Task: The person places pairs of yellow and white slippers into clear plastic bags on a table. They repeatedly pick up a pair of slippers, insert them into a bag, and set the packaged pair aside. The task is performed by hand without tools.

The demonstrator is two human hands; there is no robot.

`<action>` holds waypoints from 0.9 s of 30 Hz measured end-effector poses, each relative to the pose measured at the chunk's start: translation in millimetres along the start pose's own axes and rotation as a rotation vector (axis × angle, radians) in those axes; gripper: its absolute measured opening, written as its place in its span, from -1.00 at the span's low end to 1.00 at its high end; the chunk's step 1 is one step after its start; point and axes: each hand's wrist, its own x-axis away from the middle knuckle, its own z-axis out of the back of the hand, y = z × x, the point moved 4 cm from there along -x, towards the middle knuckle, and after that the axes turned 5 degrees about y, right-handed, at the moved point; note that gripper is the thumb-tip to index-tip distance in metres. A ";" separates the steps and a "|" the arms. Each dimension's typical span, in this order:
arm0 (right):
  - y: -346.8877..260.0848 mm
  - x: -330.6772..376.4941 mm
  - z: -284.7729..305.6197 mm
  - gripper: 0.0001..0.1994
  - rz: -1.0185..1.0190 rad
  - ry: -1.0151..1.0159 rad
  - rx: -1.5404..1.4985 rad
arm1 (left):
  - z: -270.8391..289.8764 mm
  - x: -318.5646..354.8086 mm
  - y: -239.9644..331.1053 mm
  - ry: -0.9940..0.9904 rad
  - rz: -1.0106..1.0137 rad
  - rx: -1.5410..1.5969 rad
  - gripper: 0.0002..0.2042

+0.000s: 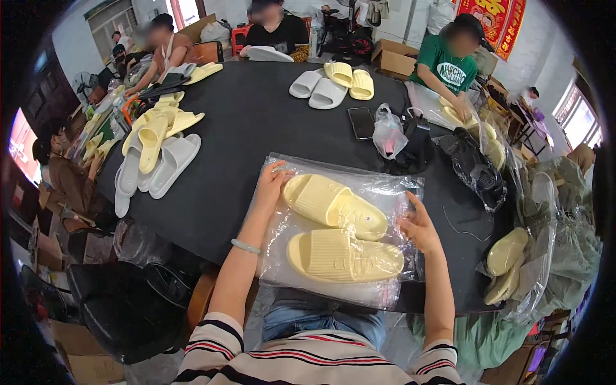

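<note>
A pair of pale yellow slippers [343, 256] lies side by side in front of me, toes to the left. They appear to be inside a clear plastic bag [277, 253], whose shiny film wrinkles around them at the table's near edge. Fingers of my left hand [272, 186] pinch the bag's far left part, beside the toe of the farther slipper. At the right side, near the heels, my right hand [420, 226] has its thumb and fingers closed on the bag's edge, with the index finger stretched out.
Grey and yellow slippers lie on the black table [237, 128] at left, with more slippers [328, 92] at the back. A phone [361, 123], a small plastic bag [389, 131] and a black bundle [475, 168] are at right. Bagged slippers [507, 253] hang by the right edge. Other people work around the table.
</note>
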 end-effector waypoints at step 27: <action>-37.4 16.9 -61.2 -0.45 0.681 -0.354 0.969 | -3.5 -2.0 -3.5 -0.038 -0.016 -0.077 -0.73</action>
